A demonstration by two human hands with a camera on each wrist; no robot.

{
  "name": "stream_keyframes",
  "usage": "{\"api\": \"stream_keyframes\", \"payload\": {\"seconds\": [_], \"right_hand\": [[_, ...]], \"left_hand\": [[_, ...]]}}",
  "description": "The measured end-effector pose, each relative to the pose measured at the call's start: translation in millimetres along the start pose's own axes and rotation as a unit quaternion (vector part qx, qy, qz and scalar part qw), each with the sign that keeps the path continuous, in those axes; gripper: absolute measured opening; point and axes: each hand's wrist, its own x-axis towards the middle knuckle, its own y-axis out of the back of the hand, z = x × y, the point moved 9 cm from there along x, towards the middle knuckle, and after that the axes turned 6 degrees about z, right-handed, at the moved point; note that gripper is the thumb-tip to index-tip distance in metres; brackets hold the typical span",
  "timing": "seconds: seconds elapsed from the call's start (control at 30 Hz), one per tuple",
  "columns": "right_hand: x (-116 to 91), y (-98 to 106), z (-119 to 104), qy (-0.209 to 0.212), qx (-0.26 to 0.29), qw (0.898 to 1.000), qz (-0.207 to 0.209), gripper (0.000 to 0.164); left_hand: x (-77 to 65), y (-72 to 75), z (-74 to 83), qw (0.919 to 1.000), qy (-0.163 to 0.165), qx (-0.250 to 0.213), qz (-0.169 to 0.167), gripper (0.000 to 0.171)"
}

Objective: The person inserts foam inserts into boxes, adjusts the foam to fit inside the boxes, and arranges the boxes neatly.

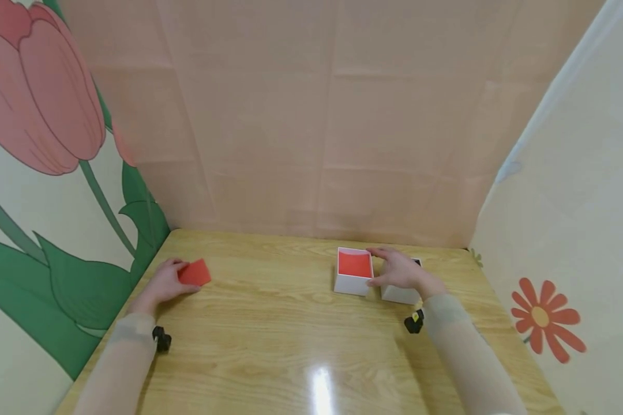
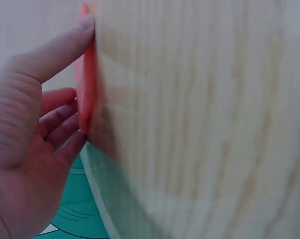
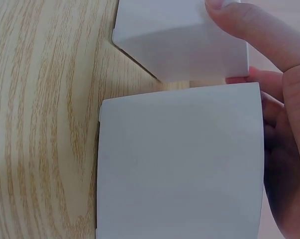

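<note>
My left hand (image 1: 167, 280) is at the left side of the table, with a flat red square piece (image 1: 195, 272) between thumb and fingers. In the left wrist view the piece (image 2: 85, 84) appears nearly edge-on, close over the wood. My right hand (image 1: 398, 270) spans the right side of an open white box (image 1: 351, 285), thumb on its front corner and forefinger at its back corner. Red flat material (image 1: 355, 264) shows inside that box. Beneath my right palm stands a second white box (image 1: 398, 295), partly hidden, with something black in its far corner.
The wooden table (image 1: 270, 323) carries both boxes toward its far right. A pinkish cloth (image 1: 322, 127) hangs behind it. Printed flower panels flank it, a tulip (image 1: 41, 92) at left and a red flower (image 1: 540, 317) at right. Each wrist wears a small black camera.
</note>
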Motion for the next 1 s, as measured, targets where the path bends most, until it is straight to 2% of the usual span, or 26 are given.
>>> {"api": "stream_keyframes", "payload": {"seconds": [0.23, 0.43, 0.6, 0.87, 1.0], "right_hand": [[3.5, -1.5, 3.5, -0.001, -0.005, 1.000, 0.003, 0.106], [4.4, -0.7, 5.0, -0.002, -0.006, 1.000, 0.002, 0.107], [3.9, -1.1, 7.7, -0.007, -0.007, 1.000, 0.002, 0.107], [4.2, -2.5, 7.9, -0.011, -0.007, 1.000, 0.001, 0.107], [4.8, -3.5, 7.5, -0.010, -0.004, 1.000, 0.000, 0.107]], "left_hand": [[3.8, 0.4, 3.9, 0.9997, -0.022, 0.010, -0.008, 0.101], [5.7, 0.4, 7.4, 0.9993, -0.029, 0.015, -0.017, 0.092], [4.2, 0.1, 10.7, 0.9994, -0.024, 0.008, -0.023, 0.087], [1.5, -4.3, 9.7, 0.9995, -0.003, 0.000, -0.032, 0.089], [0.2, -3.3, 10.6, 0.9997, -0.004, -0.003, -0.026, 0.088]]}}
